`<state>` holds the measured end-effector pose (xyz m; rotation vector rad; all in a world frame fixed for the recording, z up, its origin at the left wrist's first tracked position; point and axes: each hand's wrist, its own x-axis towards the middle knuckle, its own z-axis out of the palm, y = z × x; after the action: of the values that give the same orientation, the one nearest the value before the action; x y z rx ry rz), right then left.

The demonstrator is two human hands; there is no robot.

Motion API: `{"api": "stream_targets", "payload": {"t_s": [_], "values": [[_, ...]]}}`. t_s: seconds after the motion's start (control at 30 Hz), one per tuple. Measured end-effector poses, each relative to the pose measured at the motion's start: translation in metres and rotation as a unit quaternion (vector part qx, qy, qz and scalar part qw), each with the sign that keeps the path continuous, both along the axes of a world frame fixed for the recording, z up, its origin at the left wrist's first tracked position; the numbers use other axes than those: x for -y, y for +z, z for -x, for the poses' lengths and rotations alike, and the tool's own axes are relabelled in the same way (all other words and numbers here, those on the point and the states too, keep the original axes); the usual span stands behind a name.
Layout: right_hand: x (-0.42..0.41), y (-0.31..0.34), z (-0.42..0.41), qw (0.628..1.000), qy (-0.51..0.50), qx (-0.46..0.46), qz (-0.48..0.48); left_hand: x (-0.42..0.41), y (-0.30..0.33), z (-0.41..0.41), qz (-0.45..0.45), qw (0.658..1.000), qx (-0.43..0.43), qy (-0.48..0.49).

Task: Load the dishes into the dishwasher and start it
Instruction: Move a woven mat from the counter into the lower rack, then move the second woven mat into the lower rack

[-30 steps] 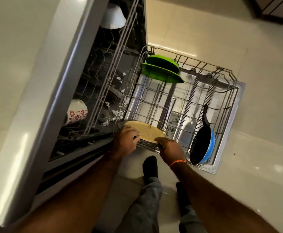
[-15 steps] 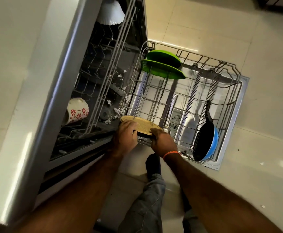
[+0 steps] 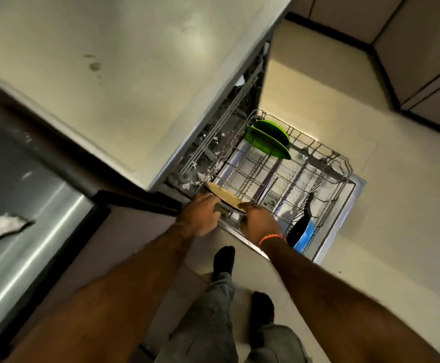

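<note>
Loading was partly done: two green plates stood at the lower rack's far left and a blue pan at its near right. Both hands, left hand and right hand, grasped a tan plate at the near-left corner, seemingly not yet slotted. Closing and starting the dishwasher remained.

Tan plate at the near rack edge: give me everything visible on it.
The tan plate is round, flat and pale yellow-brown, possibly wood or bamboo. It lies tilted at the near left corner of the pulled-out lower rack, not yet slotted upright. The left hand and right hand hold its near edge, hiding that part.
</note>
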<state>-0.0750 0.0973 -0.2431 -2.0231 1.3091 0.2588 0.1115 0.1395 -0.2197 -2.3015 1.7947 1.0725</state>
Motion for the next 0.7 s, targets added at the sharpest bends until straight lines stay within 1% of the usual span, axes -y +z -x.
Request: {"api": "stream_targets", "payload": {"t_s": [0.17,0.3,0.43,0.57,0.7], "values": [[-0.027,0.094,-0.005,0.995,0.07,0.019,0.068,-0.059,0.088,0.007,0.036,0.997,0.007,0.068],[-0.056,0.156,-0.018,0.978,0.167,0.028,0.118,-0.127,0.146,0.009,0.097,0.985,0.01,0.145],[-0.091,0.219,-0.05,0.938,0.307,0.055,0.15,-0.2,0.195,0.0,0.122,0.962,0.016,0.245],[-0.14,0.261,-0.101,0.901,0.378,0.104,0.184,-0.287,0.236,-0.018,0.162,0.925,0.05,0.34],[-0.201,0.29,-0.157,0.859,0.458,0.138,0.184,-0.363,0.268,-0.033,0.174,0.887,0.08,0.419]]}}
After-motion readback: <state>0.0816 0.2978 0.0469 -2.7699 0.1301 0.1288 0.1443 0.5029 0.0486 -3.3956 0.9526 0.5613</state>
